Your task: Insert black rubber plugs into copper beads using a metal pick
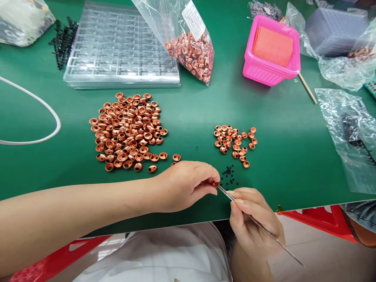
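My left hand pinches a small copper-coloured cup-shaped piece between thumb and fingers, close to the table's front edge. My right hand is closed around a slim metal rod-like tool, held like a pen. The tool's upper end meets the held piece; its exact tip is hard to make out. Just beyond the fingers lie several tiny black parts. A large pile of copper-coloured cup-shaped pieces with holes spreads out past my left forearm. A smaller group of these pieces lies beyond my right hand.
Stacked clear plastic trays stand at the back left, beside black strips and a bag of copper-coloured pieces. A pink basket holds an orange-red block. Plastic bags lie at right, a white cable at left.
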`<state>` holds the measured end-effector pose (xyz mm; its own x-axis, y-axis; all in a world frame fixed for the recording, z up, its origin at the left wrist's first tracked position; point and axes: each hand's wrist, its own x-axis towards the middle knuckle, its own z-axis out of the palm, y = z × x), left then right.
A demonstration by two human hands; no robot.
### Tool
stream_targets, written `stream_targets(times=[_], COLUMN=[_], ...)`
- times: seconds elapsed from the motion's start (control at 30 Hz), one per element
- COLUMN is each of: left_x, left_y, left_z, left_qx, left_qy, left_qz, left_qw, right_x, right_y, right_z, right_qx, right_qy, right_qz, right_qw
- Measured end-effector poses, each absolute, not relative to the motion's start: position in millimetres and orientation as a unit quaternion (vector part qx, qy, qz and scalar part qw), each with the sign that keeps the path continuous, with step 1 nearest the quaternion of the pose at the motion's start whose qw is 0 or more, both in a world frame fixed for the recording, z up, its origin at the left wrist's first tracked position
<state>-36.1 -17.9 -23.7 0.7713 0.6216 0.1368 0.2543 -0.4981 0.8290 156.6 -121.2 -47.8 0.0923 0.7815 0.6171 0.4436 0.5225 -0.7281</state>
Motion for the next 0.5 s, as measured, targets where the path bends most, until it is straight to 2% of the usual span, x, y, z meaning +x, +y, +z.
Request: stream_targets(times=[0.5], left_x=[-36.1], left_y=[-18.3], left_z=[-25.4], left_qx=[0.837], left_qy=[0.258], left_qz=[0.228], left_qw=[0.425], right_x=[156.3], right_y=[-119.7], right_z=[-47.1], right_qx=[-0.452], right_qy=[-0.670], right_qz=[0.124], right_qw=[0.576])
